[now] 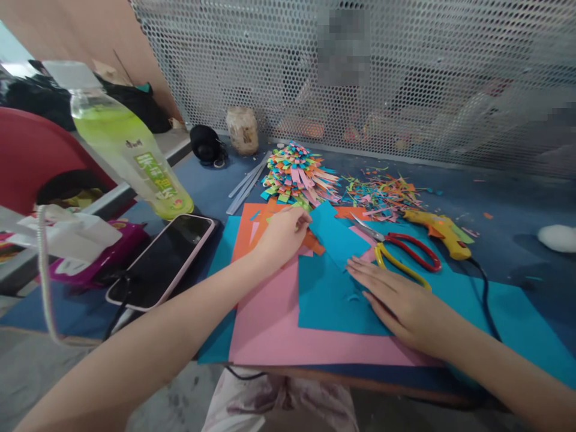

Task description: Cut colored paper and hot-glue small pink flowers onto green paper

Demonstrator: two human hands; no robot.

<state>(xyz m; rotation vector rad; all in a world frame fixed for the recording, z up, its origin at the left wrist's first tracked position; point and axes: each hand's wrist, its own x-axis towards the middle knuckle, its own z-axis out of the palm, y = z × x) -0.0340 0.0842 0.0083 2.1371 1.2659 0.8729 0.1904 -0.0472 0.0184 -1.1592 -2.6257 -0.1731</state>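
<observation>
My left hand is curled over orange paper pieces, thumb and fingertips together; whether anything is pinched there is too small to tell. Flat on the blue paper lies my right hand, fingers extended, its fingertips at the lower edge of a smaller blue piece. Beneath is a large pink sheet. Scissors with red and yellow handles rest just beyond my right hand. A cone of colourful fringed paper stands behind my left hand.
Paper scraps and a yellow glue gun with a black cord lie at the back right. Left are a phone, a tilted bottle and a purple box. Glue sticks, a jar and perforated metal panel are behind.
</observation>
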